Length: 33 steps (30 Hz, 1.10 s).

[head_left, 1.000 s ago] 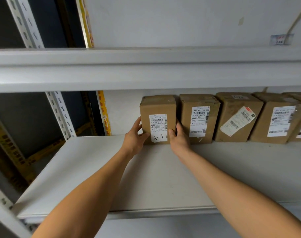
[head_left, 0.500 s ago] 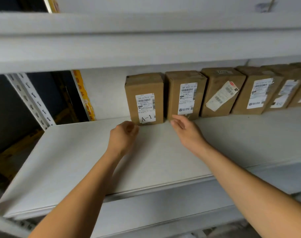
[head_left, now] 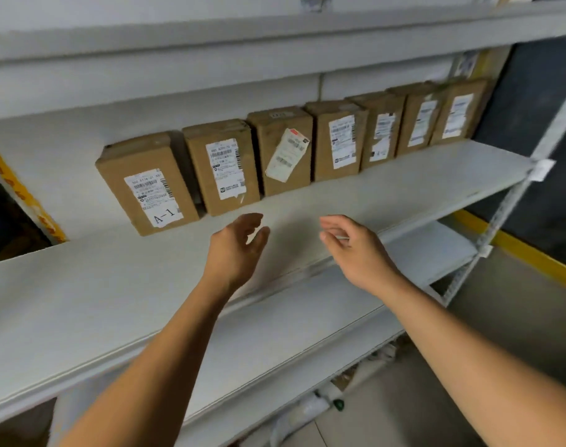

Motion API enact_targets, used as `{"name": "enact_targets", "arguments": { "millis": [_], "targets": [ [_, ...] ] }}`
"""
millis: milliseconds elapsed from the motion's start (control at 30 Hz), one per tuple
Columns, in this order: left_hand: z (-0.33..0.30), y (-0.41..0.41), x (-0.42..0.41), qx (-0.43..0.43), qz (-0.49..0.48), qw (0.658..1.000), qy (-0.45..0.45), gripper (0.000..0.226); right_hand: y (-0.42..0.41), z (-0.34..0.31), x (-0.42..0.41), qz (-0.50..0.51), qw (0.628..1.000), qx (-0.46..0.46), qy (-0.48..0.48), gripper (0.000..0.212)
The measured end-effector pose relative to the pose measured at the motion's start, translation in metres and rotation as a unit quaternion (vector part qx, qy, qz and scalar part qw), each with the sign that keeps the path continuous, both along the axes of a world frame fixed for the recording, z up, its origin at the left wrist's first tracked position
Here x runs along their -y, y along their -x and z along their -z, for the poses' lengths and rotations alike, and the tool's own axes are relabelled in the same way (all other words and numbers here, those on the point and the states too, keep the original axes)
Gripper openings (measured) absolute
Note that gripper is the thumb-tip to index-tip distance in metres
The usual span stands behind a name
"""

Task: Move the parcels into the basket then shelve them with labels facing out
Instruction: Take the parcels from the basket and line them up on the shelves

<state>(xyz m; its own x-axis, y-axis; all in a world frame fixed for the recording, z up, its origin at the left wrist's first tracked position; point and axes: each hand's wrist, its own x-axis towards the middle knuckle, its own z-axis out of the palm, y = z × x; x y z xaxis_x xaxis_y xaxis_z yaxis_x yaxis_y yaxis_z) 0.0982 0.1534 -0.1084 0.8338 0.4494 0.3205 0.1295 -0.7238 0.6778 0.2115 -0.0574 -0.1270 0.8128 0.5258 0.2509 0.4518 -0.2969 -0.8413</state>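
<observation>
Seven brown cardboard parcels stand in a row along the back of the grey shelf (head_left: pixel 388 188), each upright with a white shipping label turned outward. The leftmost, the A-1 parcel (head_left: pixel 147 183), leans a little to the left and stands just beside the second parcel (head_left: pixel 222 166); to the right of that come the parcel with the crooked label (head_left: pixel 283 150), then four more, ending with the far-right parcel (head_left: pixel 457 112) near the shelf's upright post (head_left: pixel 514 195).

Both hands hang in the air in front of the row, touching nothing. The left hand (head_left: pixel 235 248) is loosely spread, fingers relaxed and apart, nearest the second parcel. The right hand (head_left: pixel 356 243) is likewise slack and holds nothing, to the right of the left hand and well apart from any box.

Judging by how things lie, the shelving step looks nearly or wholly done for this row: every label visible faces out. The tilt of the A-1 parcel may want straightening. Whether further parcels wait cannot be told, since no basket is in view.

Motion blur softens the whole picture, so the printed text on the labels is unreadable apart from the hand-written "A-1". The lower shelf (head_left: pixel 307 343) is partly hidden by the arms, and the items on the floor below it are too small and blurred to name.
</observation>
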Motion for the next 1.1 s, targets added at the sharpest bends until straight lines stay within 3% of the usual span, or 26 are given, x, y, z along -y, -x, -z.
{"name": "enact_targets", "arguments": {
  "millis": [267, 533, 767, 1100],
  "targets": [
    [0.021, -0.061, 0.172, -0.01, 0.13, 0.991, 0.012, 0.035, -0.01, 0.034, 0.189, 0.114, 0.992, -0.056, 0.001, 0.033],
    [0.064, -0.133, 0.319, -0.071, 0.271, 0.959, 0.037, 0.04, -0.002, 0.078, 0.334, 0.276, 0.953, -0.123, 0.007, 0.035],
    [0.123, -0.201, 0.434, -0.155, 0.405, 0.9, 0.039, 0.046, 0.002, 0.122, 0.431, 0.414, 0.894, -0.157, 0.061, 0.04],
    [0.208, -0.256, 0.579, -0.269, 0.545, 0.794, 0.011, 0.055, 0.014, 0.176, 0.532, 0.574, 0.768, -0.281, 0.047, 0.042]
  ]
}}
